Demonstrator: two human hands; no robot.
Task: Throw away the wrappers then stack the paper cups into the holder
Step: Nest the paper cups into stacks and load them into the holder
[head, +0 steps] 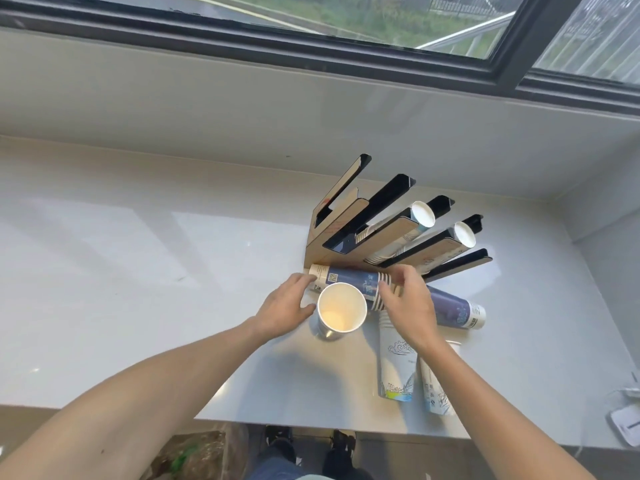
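A wooden and black cup holder (349, 216) with several slanted slots stands on the white counter (138, 254); two slots hold cup stacks (423, 213). In front of it lies a blue-printed stack of paper cups (349, 279) on its side. My left hand (284, 306) touches its left end and my right hand (408, 303) grips its rimmed right end. An upright open cup (342, 311) stands just below the stack, between my hands. Another blue stack (453, 311) lies behind my right hand. Two white stacks (396, 368) lie under my right forearm.
A window sill and dark window frame (346, 64) run behind the counter. A white device with a cable (625, 420) sits at the counter's right edge. Below the counter edge I see my shoes (311, 445) and a bin with green scraps (187, 455).
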